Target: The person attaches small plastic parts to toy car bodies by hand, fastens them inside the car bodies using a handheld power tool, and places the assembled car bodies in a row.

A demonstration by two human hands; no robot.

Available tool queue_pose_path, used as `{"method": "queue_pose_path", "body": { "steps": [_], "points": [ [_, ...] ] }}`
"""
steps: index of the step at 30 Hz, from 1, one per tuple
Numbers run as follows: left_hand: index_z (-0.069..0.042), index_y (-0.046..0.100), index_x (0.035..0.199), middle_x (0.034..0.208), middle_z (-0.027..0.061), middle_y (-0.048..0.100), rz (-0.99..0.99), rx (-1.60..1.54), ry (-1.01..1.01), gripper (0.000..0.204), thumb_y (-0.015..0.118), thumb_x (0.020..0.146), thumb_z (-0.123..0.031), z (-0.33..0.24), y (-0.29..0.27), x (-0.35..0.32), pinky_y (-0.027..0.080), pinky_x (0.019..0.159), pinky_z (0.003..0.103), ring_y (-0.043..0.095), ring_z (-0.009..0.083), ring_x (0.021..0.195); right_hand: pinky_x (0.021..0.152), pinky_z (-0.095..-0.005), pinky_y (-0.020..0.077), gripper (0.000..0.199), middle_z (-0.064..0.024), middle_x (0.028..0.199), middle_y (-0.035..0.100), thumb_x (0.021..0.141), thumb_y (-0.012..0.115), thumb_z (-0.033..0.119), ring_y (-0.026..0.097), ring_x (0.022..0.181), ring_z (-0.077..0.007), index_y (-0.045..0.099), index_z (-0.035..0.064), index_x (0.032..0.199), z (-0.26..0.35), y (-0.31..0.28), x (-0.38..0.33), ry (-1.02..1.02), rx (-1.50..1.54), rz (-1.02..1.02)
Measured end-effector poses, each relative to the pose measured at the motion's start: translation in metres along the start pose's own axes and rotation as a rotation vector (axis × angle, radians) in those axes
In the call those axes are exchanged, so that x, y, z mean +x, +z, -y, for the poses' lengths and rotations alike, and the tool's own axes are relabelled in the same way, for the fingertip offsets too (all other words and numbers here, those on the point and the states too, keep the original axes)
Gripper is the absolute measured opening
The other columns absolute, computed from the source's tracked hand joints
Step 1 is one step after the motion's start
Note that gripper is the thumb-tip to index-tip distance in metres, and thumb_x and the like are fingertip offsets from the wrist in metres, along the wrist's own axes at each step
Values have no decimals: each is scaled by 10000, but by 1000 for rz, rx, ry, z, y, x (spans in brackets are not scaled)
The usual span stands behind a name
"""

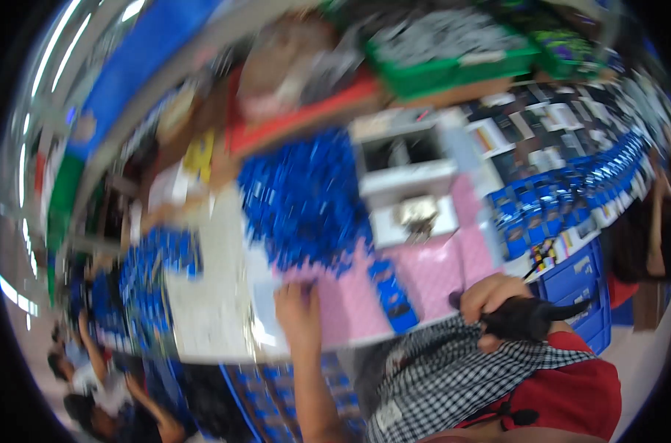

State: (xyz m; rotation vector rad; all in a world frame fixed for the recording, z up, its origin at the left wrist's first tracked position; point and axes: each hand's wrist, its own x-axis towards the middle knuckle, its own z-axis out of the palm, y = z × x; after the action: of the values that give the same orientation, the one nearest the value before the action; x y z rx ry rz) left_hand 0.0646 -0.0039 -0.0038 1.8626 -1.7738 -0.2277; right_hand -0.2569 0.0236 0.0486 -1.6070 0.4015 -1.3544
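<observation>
My left hand [298, 310] reaches over the near edge of the pink mat [341, 314], just below a heap of small blue parts [306, 196]. Motion smears its fingers, and a small dark spot shows between them; whether they hold anything is unclear. My right hand [494, 294] is closed around a black handheld tool [527, 319], held at the table's near edge above my checked apron. The tool's exact kind is too blurred to name. Between the two hands, a long blue piece shaped like a toy car [394, 297] lies on the mat.
A white box [408, 181] stands behind the mat. Blue car-shaped pieces [538, 210] line the right side in rows; more blue pieces [151, 280] are at left. A green bin [453, 74] and red tray [306, 107] sit at the back. People [103, 391] are at lower left.
</observation>
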Motion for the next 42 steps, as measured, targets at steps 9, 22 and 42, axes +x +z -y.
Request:
{"method": "queue_pose_path", "body": {
  "steps": [9,22,42],
  "points": [
    [-19,639,907,884,145,596,-311,-272,36,172,620,735,-22,9,25,-54,433,761,394,549,327,843,503,-238,430,383,-60,738,575,671,750,4,559,588,-117,510,55,966,11,11,-15,-56,62,-116],
    [5,636,909,911,136,581,-303,-243,-41,161,634,753,-33,5,22,-36,466,737,375,558,300,841,458,-239,409,342,-28,661,570,645,798,174,542,506,-126,555,43,846,-18,6,10,-18,-30,-113],
    [7,635,893,887,149,575,-281,-133,2,156,635,790,-111,-6,26,-38,448,749,383,539,309,862,455,-252,399,277,-45,688,559,649,778,119,535,536,-129,566,45,811,-15,10,-14,-137,-100,-173]
  ]
}}
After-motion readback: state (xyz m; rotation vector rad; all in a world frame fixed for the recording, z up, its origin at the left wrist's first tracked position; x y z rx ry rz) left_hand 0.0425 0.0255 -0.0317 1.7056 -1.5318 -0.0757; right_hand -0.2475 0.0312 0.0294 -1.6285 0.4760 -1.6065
